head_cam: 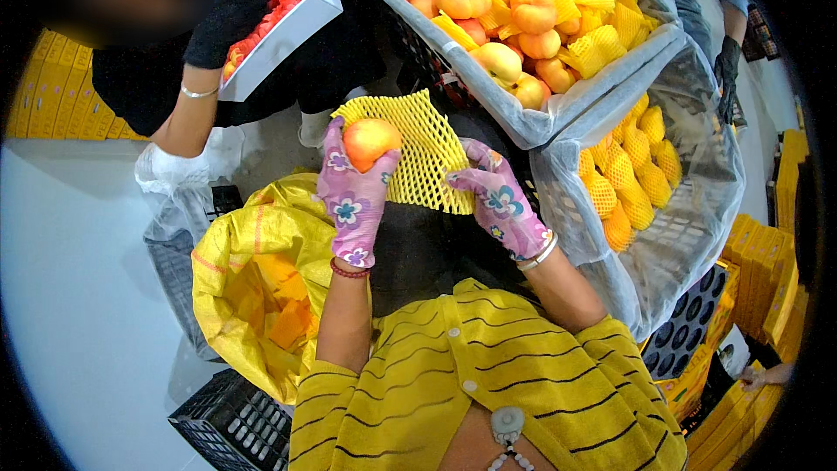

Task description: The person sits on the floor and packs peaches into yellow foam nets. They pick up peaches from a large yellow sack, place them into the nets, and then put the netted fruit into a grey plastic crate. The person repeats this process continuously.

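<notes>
My left hand [351, 199], in a purple flowered glove, grips an orange-yellow peach [373, 142] between thumb and fingers. A yellow foam net sleeve [428, 154] spreads out flat beside and behind the peach. At its right edge my right hand [502, 204], gloved the same way, pinches the netting. The sleeve's left end reaches behind the peach to the left fingers; whether they grip it too is hidden. Beyond my hands, a lined crate [487, 82] holds loose flat peaches [534, 11] and yellow foam nets [595, 52].
Netted fruit [628, 163] lies in a second lined crate [693, 248] at right. A yellow woven sack [225, 255] with orange-yellow pieces stands left, above a black plastic crate [229, 422]. A co-worker's black-gloved hand [239, 13] is over a white box [288, 39]; another black-gloved hand [727, 78] hangs at right.
</notes>
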Demonstrator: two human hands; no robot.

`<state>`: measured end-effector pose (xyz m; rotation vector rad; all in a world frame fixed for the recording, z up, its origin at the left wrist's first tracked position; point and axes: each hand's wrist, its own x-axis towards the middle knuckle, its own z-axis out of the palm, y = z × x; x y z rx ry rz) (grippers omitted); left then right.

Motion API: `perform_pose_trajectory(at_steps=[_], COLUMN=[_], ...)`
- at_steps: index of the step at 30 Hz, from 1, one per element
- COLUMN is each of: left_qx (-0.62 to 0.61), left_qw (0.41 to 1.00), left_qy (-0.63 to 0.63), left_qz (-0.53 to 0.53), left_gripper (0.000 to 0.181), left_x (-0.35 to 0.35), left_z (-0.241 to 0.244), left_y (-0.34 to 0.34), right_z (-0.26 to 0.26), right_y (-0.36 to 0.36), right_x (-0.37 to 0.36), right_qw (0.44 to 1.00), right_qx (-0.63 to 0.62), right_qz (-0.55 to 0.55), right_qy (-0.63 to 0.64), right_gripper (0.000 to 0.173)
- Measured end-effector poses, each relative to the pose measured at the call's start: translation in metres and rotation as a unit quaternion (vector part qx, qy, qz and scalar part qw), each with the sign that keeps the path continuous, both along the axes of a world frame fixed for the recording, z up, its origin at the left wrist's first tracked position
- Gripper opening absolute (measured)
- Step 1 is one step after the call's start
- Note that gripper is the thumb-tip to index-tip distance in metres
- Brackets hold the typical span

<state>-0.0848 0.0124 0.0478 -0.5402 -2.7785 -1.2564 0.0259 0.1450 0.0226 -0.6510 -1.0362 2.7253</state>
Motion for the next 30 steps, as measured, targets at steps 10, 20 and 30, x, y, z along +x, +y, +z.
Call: perform_pose_trajectory(at_steps=[10,20,30], left_qx=[0.062,-0.047,0.017], left_qw=[0.990,0.955,0.971], left_qy=[0.123,0.243,0.143], left_qz=[-0.013,-0.163,-0.189], left_gripper=[0.060,0.061,0.038], left_x=[-0.002,0.014,0.024], left_z=[-0.009,-0.022,-0.018], left_y=[-0.002,0.017,0.004], right_z=[0.004,0.000,0.022], right_y=[-0.003,-0.006,-0.017], right_x=[0.003,0.007,0.012], right_qw=[0.999,0.999,0.993], right_qx=[-0.032,-0.044,0.006], right_qz=[0.031,0.010,-0.101], right_qy=[-0.004,-0.019,-0.054], right_gripper=[0.036,0.038,0.050])
